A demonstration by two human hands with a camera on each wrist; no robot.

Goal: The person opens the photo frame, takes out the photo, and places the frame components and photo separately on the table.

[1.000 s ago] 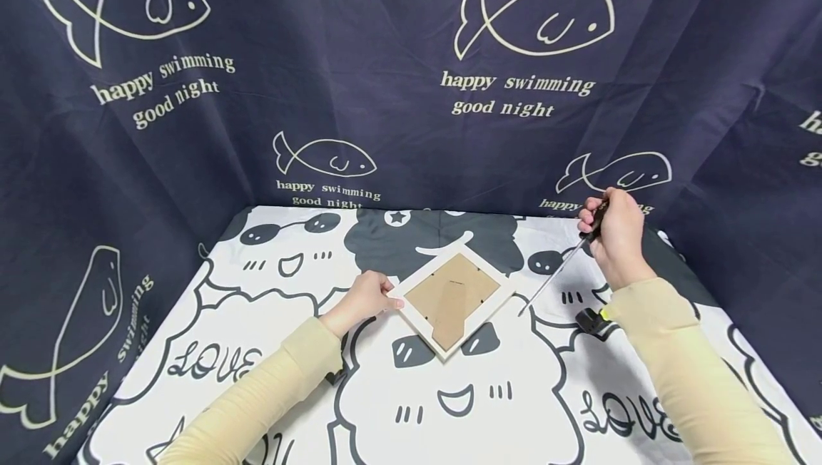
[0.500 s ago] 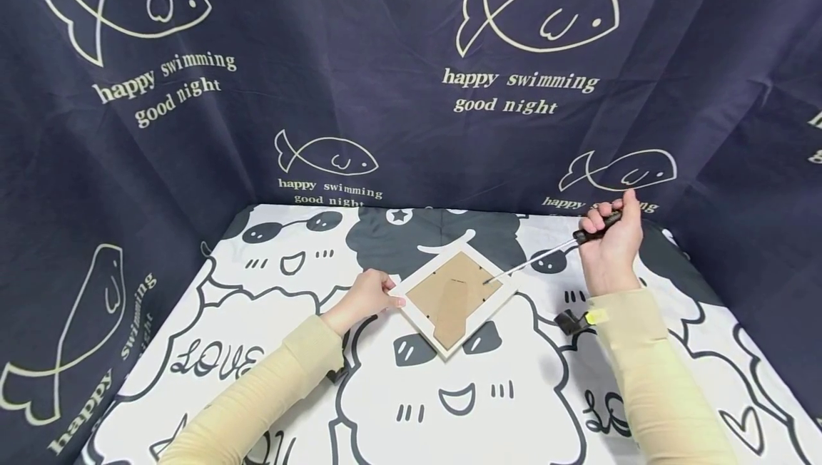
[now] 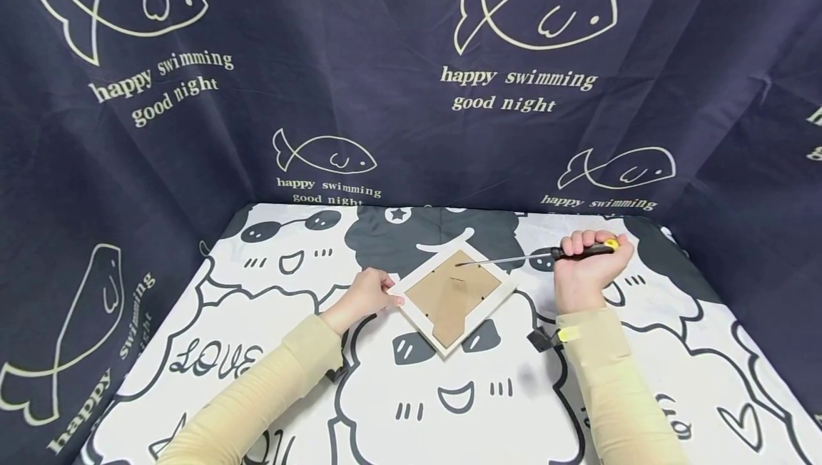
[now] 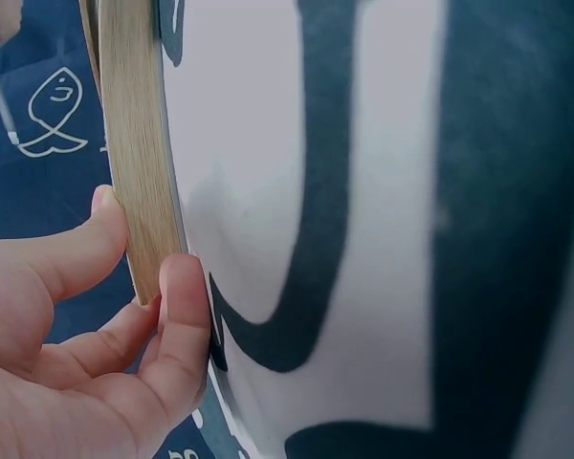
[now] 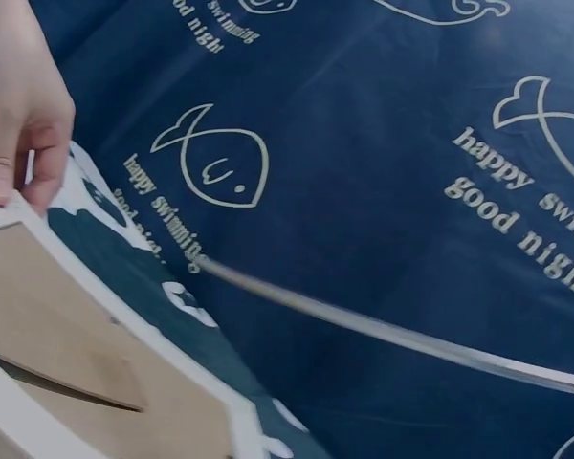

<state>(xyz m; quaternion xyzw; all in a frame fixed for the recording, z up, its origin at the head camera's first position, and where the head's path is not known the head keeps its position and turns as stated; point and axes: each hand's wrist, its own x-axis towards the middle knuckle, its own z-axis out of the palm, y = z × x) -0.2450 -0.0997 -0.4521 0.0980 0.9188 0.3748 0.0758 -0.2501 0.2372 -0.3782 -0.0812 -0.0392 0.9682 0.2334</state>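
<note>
A white picture frame (image 3: 480, 310) lies back side up on the patterned cloth, one corner toward the person. Its brown backing board (image 3: 420, 295) carries a stand flap and small dark tabs along the edges. My left hand (image 3: 366, 299) pinches the frame's left corner between thumb and fingers; in the left wrist view the fingers (image 4: 182, 296) curl under its wooden edge. In my right hand (image 3: 587, 272) is a screwdriver (image 5: 392, 330), gripped by its black and yellow handle. Its long metal shaft points left, the tip over the backing board in the head view and raised above it in the right wrist view.
A black and white cartoon cloth (image 3: 449, 422) covers the table. Dark blue curtains (image 3: 411, 94) with fish drawings hang behind it and at both sides. A black strap piece with a yellow tab (image 3: 568, 335) is at the right wrist.
My right hand has moved left and lower, swinging the screwdriver from right of the frame to over its backing, with the shaft now nearly level. The left hand and frame stay in place.
</note>
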